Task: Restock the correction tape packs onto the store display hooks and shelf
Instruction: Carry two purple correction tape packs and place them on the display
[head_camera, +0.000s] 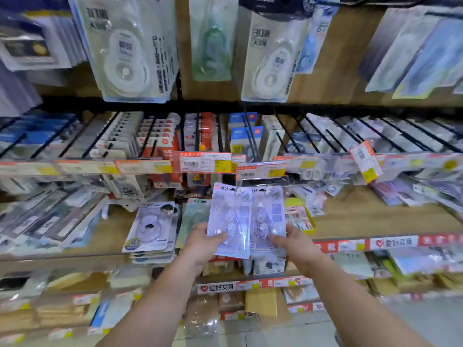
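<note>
The left hand (pixel 200 242) grips one lilac pack (pixel 229 219) by its bottom edge; the right hand (pixel 295 242) grips a second lilac pack (pixel 268 216) beside it, edges overlapping, above the wooden shelf (pixel 363 216). Two large white tape packs (pixel 127 51) hang overhead.

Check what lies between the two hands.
In the head view, two lavender correction tape packs, side by side, span the stretch between the left hand and right hand.
</note>
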Available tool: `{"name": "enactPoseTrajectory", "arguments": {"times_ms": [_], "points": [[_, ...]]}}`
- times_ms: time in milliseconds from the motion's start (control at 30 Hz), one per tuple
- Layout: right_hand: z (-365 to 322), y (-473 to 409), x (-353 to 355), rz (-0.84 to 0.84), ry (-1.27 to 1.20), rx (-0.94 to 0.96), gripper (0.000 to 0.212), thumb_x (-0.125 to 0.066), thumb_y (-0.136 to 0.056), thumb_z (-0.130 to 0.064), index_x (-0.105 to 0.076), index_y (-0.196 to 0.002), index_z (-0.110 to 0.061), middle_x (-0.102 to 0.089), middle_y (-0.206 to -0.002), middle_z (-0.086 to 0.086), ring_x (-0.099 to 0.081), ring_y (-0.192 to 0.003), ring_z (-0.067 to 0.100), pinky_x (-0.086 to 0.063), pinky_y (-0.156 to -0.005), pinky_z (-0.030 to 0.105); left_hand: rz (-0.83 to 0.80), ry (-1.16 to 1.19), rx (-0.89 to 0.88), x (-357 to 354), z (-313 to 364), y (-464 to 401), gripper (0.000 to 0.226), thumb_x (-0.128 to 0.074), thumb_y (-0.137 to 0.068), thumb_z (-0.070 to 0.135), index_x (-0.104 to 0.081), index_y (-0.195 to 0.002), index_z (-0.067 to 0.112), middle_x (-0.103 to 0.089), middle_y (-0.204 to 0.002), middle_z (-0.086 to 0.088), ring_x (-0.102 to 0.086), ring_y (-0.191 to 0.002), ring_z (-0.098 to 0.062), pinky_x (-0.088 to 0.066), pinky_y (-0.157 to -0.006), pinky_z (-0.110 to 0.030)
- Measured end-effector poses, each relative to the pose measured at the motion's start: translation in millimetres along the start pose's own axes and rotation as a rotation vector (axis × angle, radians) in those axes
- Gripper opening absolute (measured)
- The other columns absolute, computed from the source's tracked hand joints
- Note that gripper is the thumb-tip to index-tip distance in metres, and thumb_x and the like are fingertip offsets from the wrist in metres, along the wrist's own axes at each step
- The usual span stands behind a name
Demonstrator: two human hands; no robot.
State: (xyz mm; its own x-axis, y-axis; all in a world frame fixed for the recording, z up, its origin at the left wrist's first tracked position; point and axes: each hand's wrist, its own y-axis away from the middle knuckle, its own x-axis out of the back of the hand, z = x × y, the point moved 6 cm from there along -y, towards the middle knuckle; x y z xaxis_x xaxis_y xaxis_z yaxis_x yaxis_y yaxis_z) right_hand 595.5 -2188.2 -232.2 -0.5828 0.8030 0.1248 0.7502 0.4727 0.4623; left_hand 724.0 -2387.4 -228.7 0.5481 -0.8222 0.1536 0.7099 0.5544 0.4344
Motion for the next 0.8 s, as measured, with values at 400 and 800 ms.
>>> {"name": "enactPoseTrajectory", "arguments": {"times_ms": [400,800], "points": [[58.4,102.5,134.0,0.320,-0.255,-0.057,0.033,-0.061,-0.090,0.002,-0.062,-0.120,-0.014,-0.074,-0.109,0.014,-0.069,-0.103,0.037,-0.052,-0.091,0.052,-0.413,-0.227,-0.107,-157.5,21.0,28.9,0.033,-0.070,-0.089,0.024,-0.058,-0.118,0.015,-0.070,-0.104,-0.004,-0.068,-0.084,-0.021,-0.053,-0.064,-0.031],[15.8,178.0,223.0,0.552,-0.411,0.199,0.024,-0.055,-0.093,0.004,-0.062,-0.110,-0.012,-0.072,-0.105,0.009,-0.071,-0.080,0.017,-0.052,-0.079,0.038,-0.592,-0.220,-0.370,-251.5,110.8,81.4,0.026,-0.068,-0.090,0.025,-0.056,-0.111,0.017,-0.066,-0.096,0.001,-0.063,-0.081,-0.016,-0.051,-0.072,-0.033]]}}
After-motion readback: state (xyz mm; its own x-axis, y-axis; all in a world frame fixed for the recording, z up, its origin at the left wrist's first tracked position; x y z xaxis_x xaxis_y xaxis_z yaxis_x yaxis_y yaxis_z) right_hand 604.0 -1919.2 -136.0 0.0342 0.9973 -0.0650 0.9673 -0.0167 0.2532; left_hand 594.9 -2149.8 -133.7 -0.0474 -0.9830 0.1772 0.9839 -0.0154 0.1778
